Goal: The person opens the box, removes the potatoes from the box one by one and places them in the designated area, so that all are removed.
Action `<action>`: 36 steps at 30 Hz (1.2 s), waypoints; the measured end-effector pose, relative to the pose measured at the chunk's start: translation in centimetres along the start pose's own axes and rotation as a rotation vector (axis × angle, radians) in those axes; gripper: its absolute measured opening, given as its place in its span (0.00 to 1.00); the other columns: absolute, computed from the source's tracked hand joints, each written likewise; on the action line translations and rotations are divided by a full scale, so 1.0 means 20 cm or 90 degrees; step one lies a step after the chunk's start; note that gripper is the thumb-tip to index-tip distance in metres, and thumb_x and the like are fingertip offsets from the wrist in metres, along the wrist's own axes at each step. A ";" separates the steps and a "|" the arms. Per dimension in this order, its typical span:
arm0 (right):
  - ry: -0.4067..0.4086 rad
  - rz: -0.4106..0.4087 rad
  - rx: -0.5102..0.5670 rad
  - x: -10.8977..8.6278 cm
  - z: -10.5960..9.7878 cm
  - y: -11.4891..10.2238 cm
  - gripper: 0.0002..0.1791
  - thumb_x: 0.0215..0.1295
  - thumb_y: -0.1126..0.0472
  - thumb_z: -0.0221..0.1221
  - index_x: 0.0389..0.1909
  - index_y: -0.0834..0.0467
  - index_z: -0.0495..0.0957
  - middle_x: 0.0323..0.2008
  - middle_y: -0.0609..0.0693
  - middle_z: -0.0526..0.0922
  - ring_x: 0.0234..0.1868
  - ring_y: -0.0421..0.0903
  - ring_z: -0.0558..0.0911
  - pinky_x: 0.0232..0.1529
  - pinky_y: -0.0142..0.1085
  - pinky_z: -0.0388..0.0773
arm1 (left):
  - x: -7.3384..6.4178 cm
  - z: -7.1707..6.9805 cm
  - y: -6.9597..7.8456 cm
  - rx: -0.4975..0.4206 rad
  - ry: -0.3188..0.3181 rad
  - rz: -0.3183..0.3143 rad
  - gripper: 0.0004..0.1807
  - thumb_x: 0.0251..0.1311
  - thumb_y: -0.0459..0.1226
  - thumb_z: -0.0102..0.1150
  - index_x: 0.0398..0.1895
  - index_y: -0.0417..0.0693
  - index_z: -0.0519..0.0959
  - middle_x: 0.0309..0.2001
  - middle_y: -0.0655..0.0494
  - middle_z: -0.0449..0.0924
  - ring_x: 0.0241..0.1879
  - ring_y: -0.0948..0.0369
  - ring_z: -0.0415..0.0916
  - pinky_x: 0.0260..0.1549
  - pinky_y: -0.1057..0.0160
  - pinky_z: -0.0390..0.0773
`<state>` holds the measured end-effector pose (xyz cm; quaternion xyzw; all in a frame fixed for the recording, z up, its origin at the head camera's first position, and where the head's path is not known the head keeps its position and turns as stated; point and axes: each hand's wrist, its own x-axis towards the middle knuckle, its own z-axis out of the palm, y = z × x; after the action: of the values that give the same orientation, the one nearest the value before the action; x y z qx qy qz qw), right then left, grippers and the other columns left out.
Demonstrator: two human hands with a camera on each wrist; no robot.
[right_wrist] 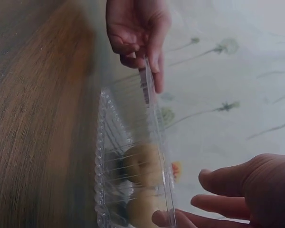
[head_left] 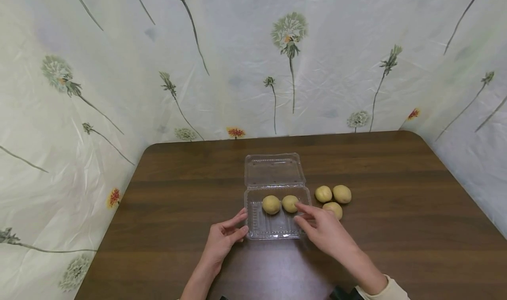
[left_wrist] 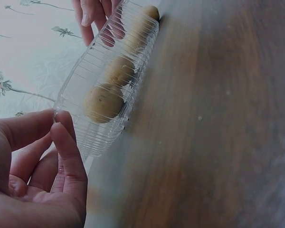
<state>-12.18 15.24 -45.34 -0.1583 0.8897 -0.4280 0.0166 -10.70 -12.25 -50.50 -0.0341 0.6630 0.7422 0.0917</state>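
Note:
A clear plastic clamshell container (head_left: 277,236) lies on the table with its lid (head_left: 273,172) folded back, away from me. Inside sit two potatoes, the left one (head_left: 271,205) and the right one (head_left: 290,204), side by side. My left hand (head_left: 225,238) pinches the container's left rim between thumb and fingers, as the left wrist view shows closely. Over the right rim reaches my right hand (head_left: 326,231), fingertips right at the right potato. In the right wrist view its thumb (right_wrist: 218,180) stands apart from the fingers, which are loosely extended.
Three more potatoes lie on the table right of the container: one nearest its rim (head_left: 323,194), one farther right (head_left: 342,194), and one (head_left: 333,210) partly behind my right hand. The brown wooden table (head_left: 178,194) ends at a flower-patterned sheet (head_left: 233,71) behind it.

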 end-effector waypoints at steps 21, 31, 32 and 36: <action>0.024 -0.054 -0.159 0.06 0.06 -0.02 0.26 0.69 0.59 0.59 0.62 0.71 0.71 0.60 0.69 0.73 0.60 0.63 0.74 0.59 0.57 0.68 | 0.00 0.00 0.00 0.004 0.004 -0.002 0.21 0.60 0.29 0.65 0.57 0.35 0.78 0.63 0.52 0.74 0.30 0.66 0.75 0.32 0.69 0.77; -0.002 -0.059 -0.197 0.10 0.12 -0.03 0.26 0.69 0.59 0.59 0.62 0.70 0.71 0.62 0.69 0.71 0.61 0.65 0.71 0.58 0.58 0.68 | 0.00 0.00 0.00 0.006 0.002 -0.007 0.21 0.59 0.29 0.65 0.57 0.35 0.78 0.63 0.53 0.74 0.31 0.66 0.76 0.32 0.69 0.77; 0.009 -0.072 -0.195 0.11 0.13 -0.02 0.24 0.68 0.60 0.60 0.60 0.69 0.73 0.61 0.67 0.72 0.60 0.64 0.73 0.57 0.57 0.70 | 0.00 0.00 0.00 0.006 0.002 -0.006 0.21 0.59 0.29 0.65 0.57 0.35 0.78 0.63 0.53 0.74 0.31 0.66 0.76 0.32 0.69 0.77; 0.048 -0.102 -0.162 0.14 0.14 0.00 0.15 0.65 0.65 0.62 0.52 0.63 0.80 0.52 0.58 0.79 0.50 0.55 0.79 0.47 0.50 0.76 | 0.00 0.00 0.00 0.008 0.002 -0.008 0.22 0.59 0.30 0.66 0.57 0.36 0.79 0.63 0.53 0.74 0.31 0.65 0.75 0.33 0.69 0.77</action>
<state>-14.35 12.34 -46.91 -0.2135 0.9211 -0.3177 -0.0715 -10.71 -12.29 -50.46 -0.0392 0.6676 0.7373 0.0956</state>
